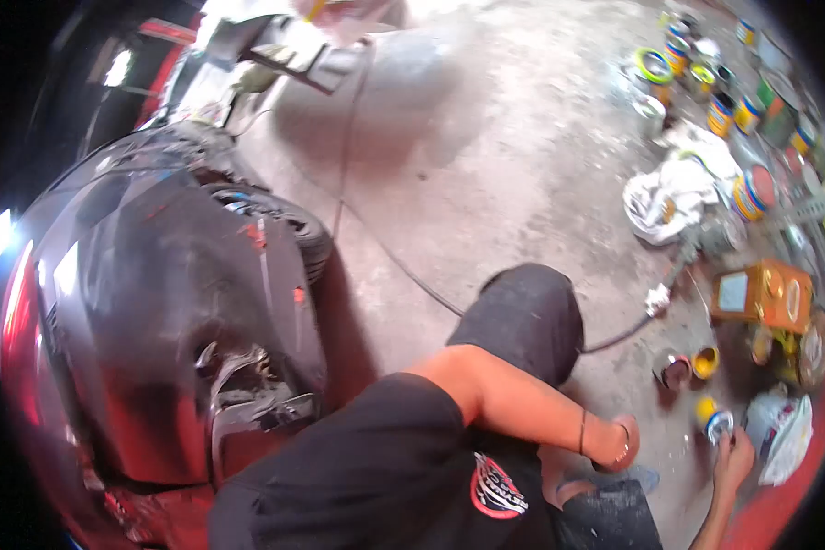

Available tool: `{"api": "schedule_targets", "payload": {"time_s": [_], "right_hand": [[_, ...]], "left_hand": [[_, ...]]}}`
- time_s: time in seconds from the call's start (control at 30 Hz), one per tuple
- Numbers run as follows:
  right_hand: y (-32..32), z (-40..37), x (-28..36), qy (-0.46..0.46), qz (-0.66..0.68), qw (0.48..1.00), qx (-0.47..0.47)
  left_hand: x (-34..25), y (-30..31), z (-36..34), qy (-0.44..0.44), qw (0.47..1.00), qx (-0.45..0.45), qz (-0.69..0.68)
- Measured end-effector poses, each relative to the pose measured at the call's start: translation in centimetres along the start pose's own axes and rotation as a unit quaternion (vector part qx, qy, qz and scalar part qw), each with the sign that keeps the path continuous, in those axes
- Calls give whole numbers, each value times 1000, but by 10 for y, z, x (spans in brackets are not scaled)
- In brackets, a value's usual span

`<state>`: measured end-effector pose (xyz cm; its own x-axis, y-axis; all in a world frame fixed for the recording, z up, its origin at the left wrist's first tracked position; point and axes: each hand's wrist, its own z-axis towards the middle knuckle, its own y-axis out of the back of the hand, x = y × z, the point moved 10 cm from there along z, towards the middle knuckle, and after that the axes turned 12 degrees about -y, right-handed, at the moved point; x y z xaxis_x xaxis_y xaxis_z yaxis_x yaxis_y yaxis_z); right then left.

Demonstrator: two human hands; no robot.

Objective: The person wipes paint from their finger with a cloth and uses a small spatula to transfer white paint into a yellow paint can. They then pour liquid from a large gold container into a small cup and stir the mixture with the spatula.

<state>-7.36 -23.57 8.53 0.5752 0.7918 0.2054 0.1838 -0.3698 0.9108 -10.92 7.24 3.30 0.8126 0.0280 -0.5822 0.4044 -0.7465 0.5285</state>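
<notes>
My right hand (734, 457) reaches in at the lower right, its fingers closed at the end of a small can (712, 417) with a yellow, white and blue side. The can appears tilted, close to the floor. My left arm lies across my dark-clothed knee, and my left hand (621, 445), below a thin bracelet, hangs in front of it. Its fingers are mostly hidden, and I see nothing clearly held there. Beside the can stand an open can with yellow inside (705, 361) and an open can with dark reddish contents (675, 370).
A dark car body (156, 312) with damaged parts and a wheel (307, 234) fills the left. A hose (394, 257) crosses the concrete floor. At right are an orange-brown tin (765, 295), a white cloth (674, 188), a plastic bag (786, 440) and several paint cans (720, 115).
</notes>
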Motion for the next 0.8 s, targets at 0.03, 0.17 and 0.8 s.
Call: {"api": "schedule_targets", "payload": {"time_s": [0.03, 0.17, 0.8], "right_hand": [[1, -7, 1, -4, -18, 1000, 5], [33, -30, 40, -30, -49, 998, -23], [31, -31, 60, 12, -61, 998, -11]], "left_hand": [[-4, -8, 18, -4, 1000, -9, 4], [-18, 37, -67, -63, 985, -151, 46], [10, 23, -85, -44, 998, -22, 40]]}}
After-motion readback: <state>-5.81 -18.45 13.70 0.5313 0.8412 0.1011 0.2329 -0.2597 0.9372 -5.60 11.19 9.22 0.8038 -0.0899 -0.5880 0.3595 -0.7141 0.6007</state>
